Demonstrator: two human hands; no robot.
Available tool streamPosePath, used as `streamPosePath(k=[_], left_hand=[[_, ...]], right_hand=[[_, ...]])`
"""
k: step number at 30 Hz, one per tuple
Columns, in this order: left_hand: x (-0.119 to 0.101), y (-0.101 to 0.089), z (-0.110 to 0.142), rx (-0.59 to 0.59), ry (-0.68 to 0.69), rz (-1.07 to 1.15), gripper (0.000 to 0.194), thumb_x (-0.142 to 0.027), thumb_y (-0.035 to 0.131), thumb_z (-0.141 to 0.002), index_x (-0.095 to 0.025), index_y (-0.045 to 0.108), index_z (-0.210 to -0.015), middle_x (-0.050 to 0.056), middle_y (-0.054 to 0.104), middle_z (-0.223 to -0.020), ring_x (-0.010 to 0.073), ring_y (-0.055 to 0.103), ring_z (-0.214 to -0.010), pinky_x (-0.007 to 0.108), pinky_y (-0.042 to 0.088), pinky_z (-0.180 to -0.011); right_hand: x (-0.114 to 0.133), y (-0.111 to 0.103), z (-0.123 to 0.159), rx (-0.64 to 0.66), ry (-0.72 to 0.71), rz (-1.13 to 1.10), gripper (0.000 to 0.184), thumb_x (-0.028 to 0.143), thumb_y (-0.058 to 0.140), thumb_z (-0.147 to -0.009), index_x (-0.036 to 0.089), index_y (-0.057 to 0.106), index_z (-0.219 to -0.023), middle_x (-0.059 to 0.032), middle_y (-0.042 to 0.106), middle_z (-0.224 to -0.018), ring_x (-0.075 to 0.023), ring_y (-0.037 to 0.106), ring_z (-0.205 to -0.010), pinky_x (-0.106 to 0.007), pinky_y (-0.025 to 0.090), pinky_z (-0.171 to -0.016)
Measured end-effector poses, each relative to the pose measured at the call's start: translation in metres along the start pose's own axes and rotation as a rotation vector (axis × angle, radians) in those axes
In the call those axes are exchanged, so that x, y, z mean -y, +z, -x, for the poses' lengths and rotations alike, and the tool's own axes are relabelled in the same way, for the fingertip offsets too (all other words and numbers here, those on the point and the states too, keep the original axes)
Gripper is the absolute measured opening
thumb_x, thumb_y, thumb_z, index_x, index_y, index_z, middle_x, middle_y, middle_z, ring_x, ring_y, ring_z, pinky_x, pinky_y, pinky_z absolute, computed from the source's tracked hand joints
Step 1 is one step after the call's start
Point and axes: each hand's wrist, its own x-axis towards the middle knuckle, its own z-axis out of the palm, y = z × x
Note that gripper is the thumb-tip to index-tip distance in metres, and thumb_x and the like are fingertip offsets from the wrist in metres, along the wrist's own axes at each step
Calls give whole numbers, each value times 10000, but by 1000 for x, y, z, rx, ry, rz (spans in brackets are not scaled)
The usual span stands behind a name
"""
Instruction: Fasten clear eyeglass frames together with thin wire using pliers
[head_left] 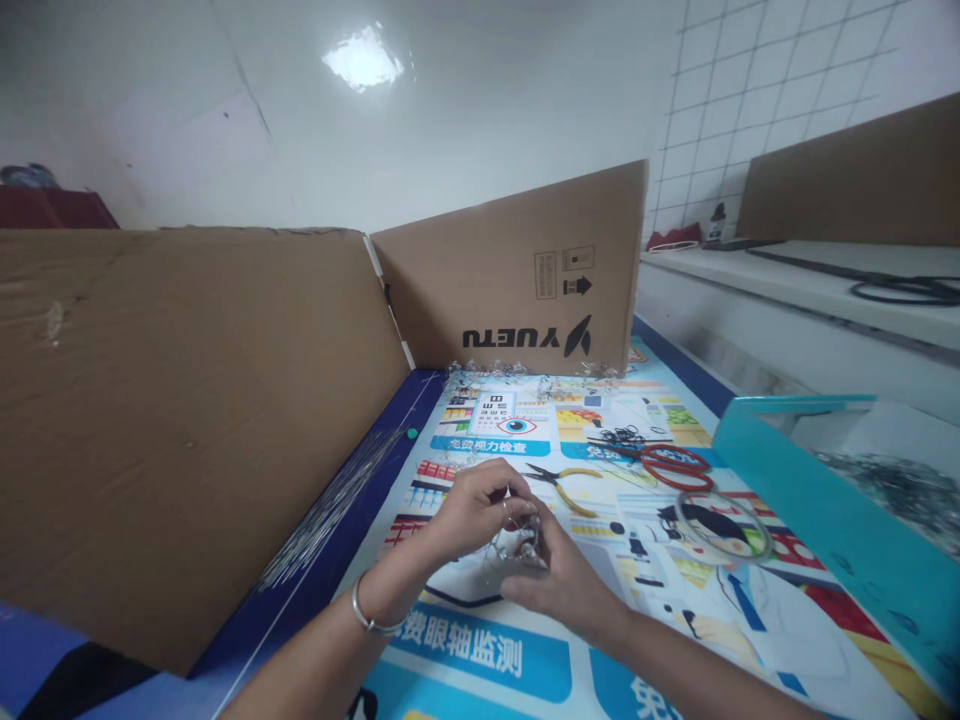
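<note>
Over the printed mat my left hand (pixel 474 508), with a silver bangle on its wrist, has its fingers closed on a small frame of thin bent silver wire (pixel 517 543). My right hand (pixel 564 572) cups the same wire piece from the right, its thumb below and its fingers behind. Parts of the wire piece are hidden by the fingers, and its exact shape is hard to make out. Just beyond the hands lie yellow-handled pliers (pixel 576 488). Further right are red-handled scissors (pixel 679 466) and a coil of silver wire (pixel 766 540).
Cardboard panels (pixel 187 400) stand at the left and back. Straight wires (pixel 337 508) lie beside the left panel. Clear, shiny wire bits (pixel 517 378) line the back panel's foot. Small black loops (pixel 626 437) lie near the scissors. A teal box (pixel 795 490) at right contains metal pieces (pixel 900 500).
</note>
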Motion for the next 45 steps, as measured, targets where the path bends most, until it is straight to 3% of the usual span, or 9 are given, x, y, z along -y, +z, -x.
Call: streamPosePath(k=[5,8,14,25,31,36,45], left_hand=[[2,10,0,-55,-269,340,147,-220,711,-666,-145,585,-668,-10,548,-628,109,520,-541,219,415,-512],[2,13,1,-57,-321,424,170,-241,712,-662,-147,573,-689,-23,533,-592,100,500,-514,212,401,-495],[3,13,2,-40,-289,435,168,-284,675,-719,-146,590,-766,-8,545,-656,104,504,-580,219,409,-547],[18,9,13,18,-217,545,348,-329,639,-801,-182,565,-1108,72,556,-1031,179,525,-913,300,441,-796],[25,10,27,90,-177,544,455,-403,597,-828,-220,508,-1235,100,400,-1344,274,359,-1246,412,327,-1013],[33,13,33,170,-204,514,631,-469,588,-820,-226,367,-1359,122,357,-1399,299,333,-1278,455,299,-1042],[59,11,34,88,-178,464,641,-493,570,-822,-210,351,-1354,134,401,-1353,291,380,-1246,446,326,-1029]], right_hand=[[0,5,-1,-11,-7,-50,909,388,774,-605,226,256,-1334,-92,439,-1149,-236,471,-1007,-393,407,-855],[-3,4,-2,-21,19,-58,894,333,770,-609,232,250,-1330,-74,456,-1090,-220,484,-952,-372,435,-790],[-3,0,-3,-65,60,-68,892,302,766,-610,206,250,-1332,-45,488,-970,-188,493,-843,-342,444,-724],[-4,-12,-4,-73,28,-174,897,387,785,-620,265,273,-1346,-93,480,-1160,-212,518,-928,-380,450,-783],[-7,-17,-9,-98,27,-184,829,379,773,-630,295,309,-1313,-91,409,-1267,-236,508,-1026,-384,454,-812],[-9,-14,-14,-104,65,-157,790,347,746,-655,270,292,-1298,-108,456,-1229,-245,543,-998,-391,464,-793],[-23,-10,-38,-116,24,5,730,361,709,-686,254,297,-1280,-127,473,-1216,-263,557,-1036,-438,442,-876]])
